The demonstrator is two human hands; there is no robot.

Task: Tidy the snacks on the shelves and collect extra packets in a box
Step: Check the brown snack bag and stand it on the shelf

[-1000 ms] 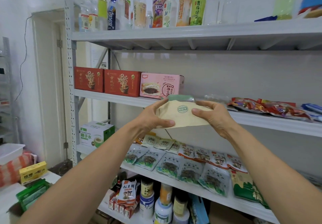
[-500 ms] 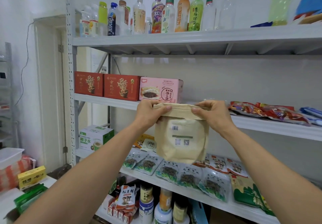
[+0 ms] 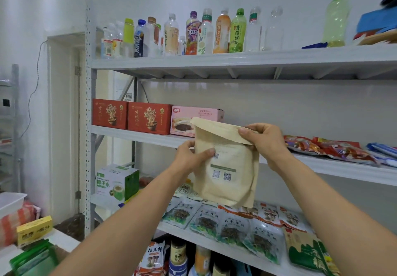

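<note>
A grey metal shelving unit (image 3: 236, 59) fills the view from 9 o'clock across to 3 o'clock. In front of its middle shelf (image 3: 133, 134), just right of centre, hangs the beige pouch (image 3: 227, 181), upright with its top edge folded over. Its facing side carries a barcode, a green band and two QR codes; the fine print is too small to read.

The left hand (image 3: 189, 157) grips the pouch's left edge at 9 o'clock, thumb laid across the front by the barcode and fingers behind. The right hand (image 3: 266, 142) pinches the folded top corner at 1 o'clock, fingers curled over the flap.

At 8 o'clock from the pouch stands a green-and-white carton (image 3: 116, 182) marked 椰子水 and "coconut water". At 10 o'clock two red boxes (image 3: 148, 117) read 方城 beside a noodle-bowl picture, and a pink box (image 3: 193, 116) with a filled-bun picture sits partly behind the pouch's top.

At 6 o'clock, on the lower shelf, lie overlapping clear packets (image 3: 232, 226) labelled 黑木耳. At 3 o'clock red foil packets (image 3: 330, 149) lie flat on the middle shelf.

At 12 o'clock bottles line the top shelf, among them one reading 冰红茶 (image 3: 192, 34) and a green bottle reading 青梅绿茶 (image 3: 237, 32). At 7 o'clock a small packet (image 3: 153, 258) reads 松茸鲜.
</note>
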